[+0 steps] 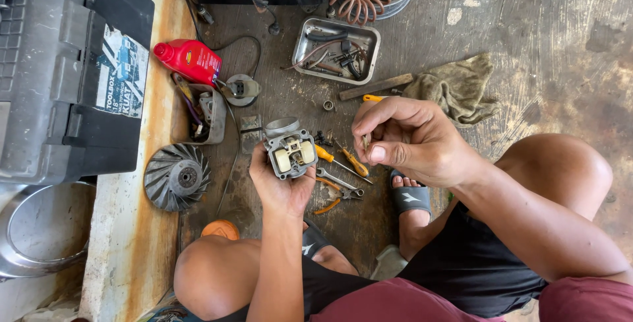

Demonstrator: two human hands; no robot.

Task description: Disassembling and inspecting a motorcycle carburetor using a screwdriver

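**Carburetor held over a cluttered workshop floor**

A red oil bottle [189, 59] lies upper left, beside a grey toolbox [66, 71] bearing a pale rectangular label. The left hand [280, 187] grips a metal carburetor [290, 150] from below, fingers wrapped around it. The right hand [412, 141] pinches what seems a small brass part [365, 141] between fingertips, just right of it.

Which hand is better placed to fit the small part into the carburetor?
Right. The right hand already pinches a small part beside the carburetor, whose open float side faces up. The left hand is occupied gripping the carburetor.
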